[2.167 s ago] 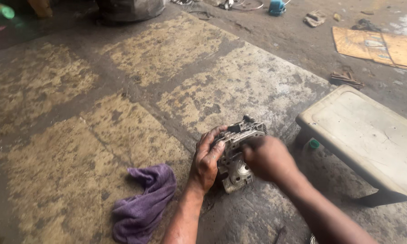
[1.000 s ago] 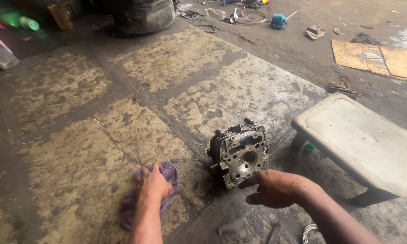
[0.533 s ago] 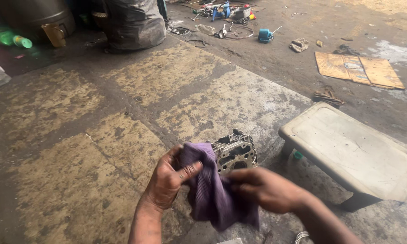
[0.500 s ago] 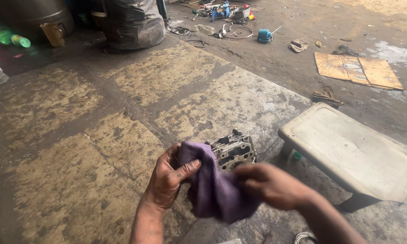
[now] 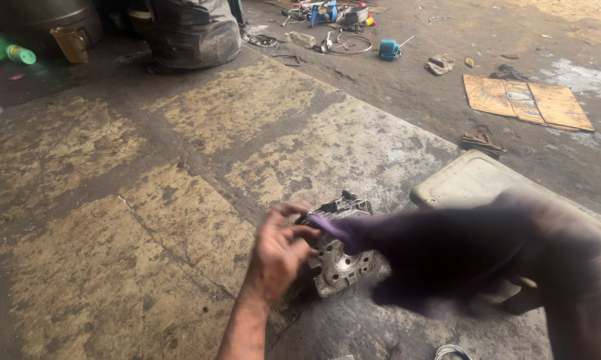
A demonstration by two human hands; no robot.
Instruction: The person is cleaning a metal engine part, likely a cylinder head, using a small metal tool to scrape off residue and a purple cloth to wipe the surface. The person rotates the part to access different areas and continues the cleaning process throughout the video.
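- A grey metal engine part (image 5: 340, 250) with round ports was seen resting on the stained concrete floor (image 5: 147, 200), low in the middle of the view, touched on its left side by the left hand (image 5: 280, 250).
- A purple cloth (image 5: 394, 240) was stretched from the part's upper face out to the right, where it was lost in the blur of the right hand (image 5: 554, 260); the cloth's tip was laid on the part, just beside the left fingers.
- A pale plastic stool (image 5: 474, 183) was seen just behind the part, to its right, partly covered by the blurred hand and cloth.
- Flattened cardboard (image 5: 527, 100) was seen well apart on the far right, a dark sack (image 5: 187, 30) and a green bottle (image 5: 4, 50) at the far left, and scattered tools (image 5: 340, 20) at the top edge.
- The left hand was shown with fingers curled loosely against the part's edge, bracing it rather than clasped around it.
- The right hand was blurred by motion; the cloth appeared to be bunched in it, though its fingers could not be made out.
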